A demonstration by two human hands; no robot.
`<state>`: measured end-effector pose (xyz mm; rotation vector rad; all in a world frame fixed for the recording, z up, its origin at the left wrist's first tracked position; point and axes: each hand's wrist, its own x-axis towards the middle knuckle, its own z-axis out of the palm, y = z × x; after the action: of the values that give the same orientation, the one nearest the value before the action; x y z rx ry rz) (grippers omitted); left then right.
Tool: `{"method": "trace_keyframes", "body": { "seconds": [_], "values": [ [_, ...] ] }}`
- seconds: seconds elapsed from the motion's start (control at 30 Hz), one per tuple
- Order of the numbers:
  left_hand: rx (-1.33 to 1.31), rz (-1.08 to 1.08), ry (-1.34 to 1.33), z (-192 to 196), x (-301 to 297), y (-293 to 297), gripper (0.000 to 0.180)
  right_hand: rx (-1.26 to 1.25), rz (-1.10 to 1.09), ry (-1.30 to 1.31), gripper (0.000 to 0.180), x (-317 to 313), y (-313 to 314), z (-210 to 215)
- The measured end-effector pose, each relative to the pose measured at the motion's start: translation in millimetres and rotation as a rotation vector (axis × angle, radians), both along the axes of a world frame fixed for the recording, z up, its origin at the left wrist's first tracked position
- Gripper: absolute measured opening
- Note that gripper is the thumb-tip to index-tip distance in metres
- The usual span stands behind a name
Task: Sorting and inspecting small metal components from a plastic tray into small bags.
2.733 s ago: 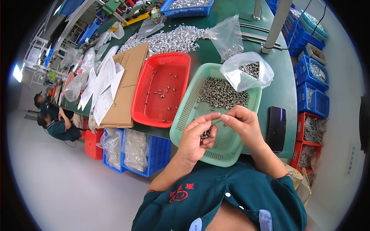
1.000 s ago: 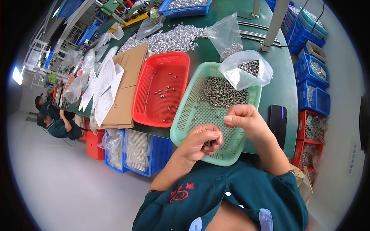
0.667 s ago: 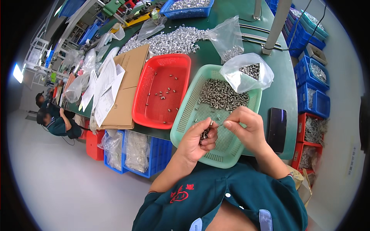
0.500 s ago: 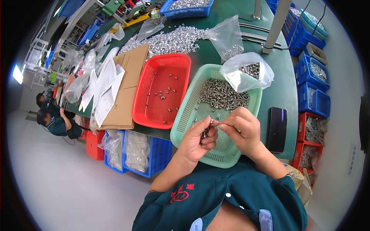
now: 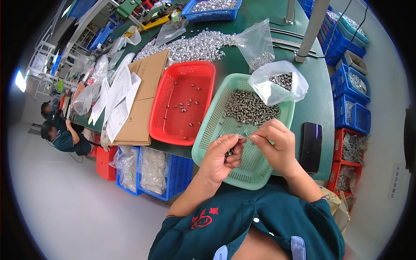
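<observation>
Nearest the camera, at bottom of the head view, sits the person's dark green collared work shirt [image 5: 242,225], both forearms rising from it. Just above, over the near end of a pale green perforated plastic basket [image 5: 208,130], the left hand [image 5: 221,158] is curled w/ a small cluster of dark metal screws [image 5: 229,153] cupped in its palm, thumb and forefinger reaching toward the right hand. The right hand [image 5: 277,145] pinches one thin, short metal pin-like part [image 5: 243,137] btwn thumb and forefinger; the part's other end meets the left fingertips, so both hands grip it together above the basket floor. Can't tell exact shape of the part, too small.

Farther in the same basket lies a heap of grey metal screws [image 5: 251,108], and a clear plastic bag [image 5: 277,82] part-filled w/ similar parts rests on the basket's far right corner. Right of the basket, a black flat phone [image 5: 311,147] lies on the dark green table top [image 5: 320,99]. Left of the basket, touching it, stands a red perforated plastic basket [image 5: 158,121] w/ a few scattered screws, then a flat brown cardboard sheet [image 5: 145,99] w/ white papers [image 5: 119,99] on it.

Beyond, a spread of shiny silver metal parts [image 5: 190,45] covers the table, a second clear bag [image 5: 255,43] beside it, and a blue plastic bin [image 5: 212,15] at the far edge. Blue and red bins stack at right [image 5: 351,108]. Far left, other workers sit [image 5: 65,136].
</observation>
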<state>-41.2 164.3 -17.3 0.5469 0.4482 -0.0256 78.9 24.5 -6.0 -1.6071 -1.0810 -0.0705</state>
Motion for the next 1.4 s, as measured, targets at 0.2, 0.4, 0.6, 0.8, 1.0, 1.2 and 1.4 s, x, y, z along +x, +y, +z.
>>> {"method": "trace_keyframes", "body": {
  "seconds": [0.2, 0.4, 0.6, 0.8, 1.0, 1.2, 1.4],
  "values": [
    [0.168, 0.027, 0.053, 6, -2, -1, 0.019, -0.074, 0.029, 0.170, 0.010, 5, 1, 4],
    [0.139, 0.051, 0.042, 7, -3, 0, 0.019, -0.055, 0.009, 0.182, 0.011, 3, 7, -1],
    [0.143, 0.059, 0.049, 6, -3, -3, 0.015, -0.091, 0.022, 0.139, 0.010, 4, 8, 6],
    [0.141, 0.108, 0.083, 9, 2, -6, 0.014, -0.081, -0.014, 0.268, 0.011, 3, 10, 5],
    [0.065, 0.210, 0.069, 4, -2, 10, 0.016, 0.027, -0.131, 0.335, 0.016, 27, -4, 13],
    [-0.057, 0.475, -0.056, 0, 1, 31, 0.032, 0.013, -0.071, 0.422, 0.018, 15, -4, 0],
    [-0.008, 0.283, -0.055, 0, 3, 24, 0.041, -0.019, -0.039, 0.456, 0.016, 10, -5, -4]
  ]
}}
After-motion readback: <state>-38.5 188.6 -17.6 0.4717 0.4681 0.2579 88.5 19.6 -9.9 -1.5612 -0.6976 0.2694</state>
